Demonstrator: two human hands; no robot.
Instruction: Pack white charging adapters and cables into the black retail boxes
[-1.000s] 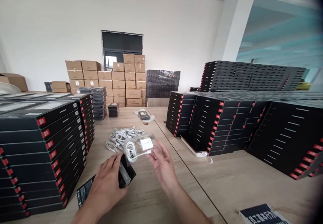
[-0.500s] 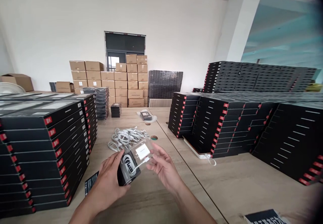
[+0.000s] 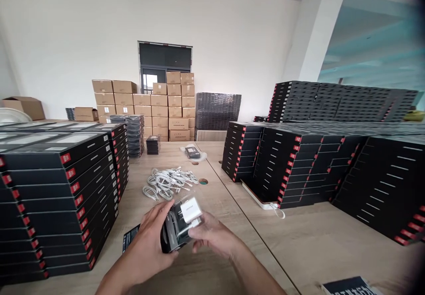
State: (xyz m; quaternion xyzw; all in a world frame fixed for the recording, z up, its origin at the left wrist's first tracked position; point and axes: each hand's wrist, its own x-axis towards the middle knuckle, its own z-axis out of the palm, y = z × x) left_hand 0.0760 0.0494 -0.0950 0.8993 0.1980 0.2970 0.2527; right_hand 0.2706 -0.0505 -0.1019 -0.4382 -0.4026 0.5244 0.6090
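My left hand [image 3: 149,237] is wrapped around a small black box [image 3: 169,235], held tilted above the table. At the box's upper right end sits a white charger [image 3: 191,210], with clear plastic around it. The thumb and fingers of my right hand [image 3: 214,235] close on the charger's lower right edge, beside a white cable plug. Part of the cable inside the box is blurred. Beyond the box lies a loose heap of white cables [image 3: 168,182]. A dark printed item [image 3: 130,237] lies partly hidden behind my left hand.
Tall stacks of black boxes stand at left [image 3: 76,188] and right [image 3: 272,162]. A white tray [image 3: 259,199] sits under the right stack's edge. Farther back are a wrapped black pack [image 3: 192,152] and cardboard cartons [image 3: 159,104]. The table has a cable hole [image 3: 203,181].
The charger has come closer to the black box and tilted. My right hand has moved left and down with it. The coiled cable in the box shows less.
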